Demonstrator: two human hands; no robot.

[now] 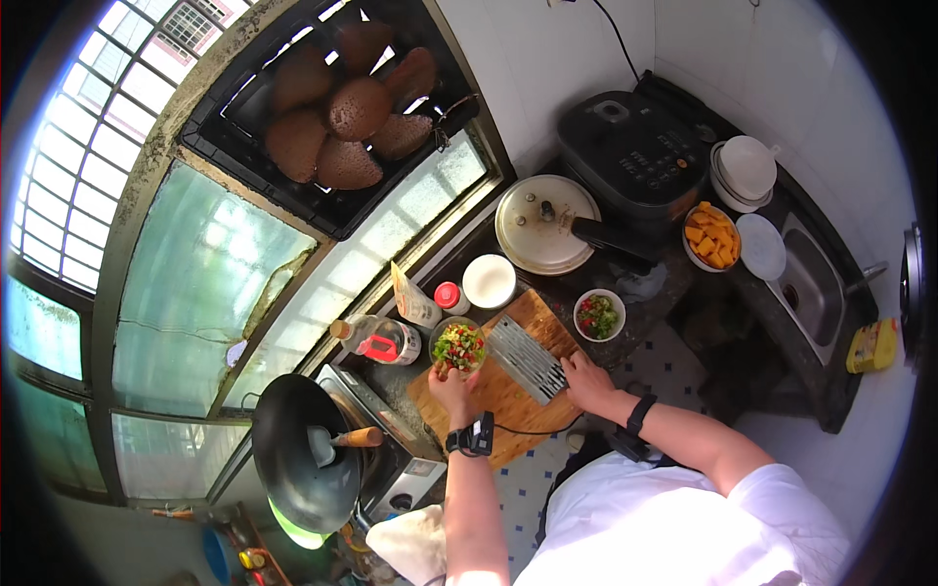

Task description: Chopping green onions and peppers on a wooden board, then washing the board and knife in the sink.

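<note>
My left hand (451,388) holds the near rim of a clear bowl of chopped red and green vegetables (459,346), at the left edge of a wooden cutting board (440,410). On the board's right side my right hand (586,381) grips a broad-bladed cleaver (526,359) near its handle end; the blade lies flat or nearly so over the wood, and the handle is mostly hidden by the hand. Beyond the board, to the right, stands a small white bowl of chopped green and red vegetables (599,315).
Left of the board, a wok (304,447) with a spatula (322,445) sits on a gas stove (410,483). Behind are an oil bottle (377,339), a red-lidded jar (451,297), a white bowl (489,281) and a pressure cooker (538,220). Orange chunks (711,238) fill a bowl near the sink (810,293).
</note>
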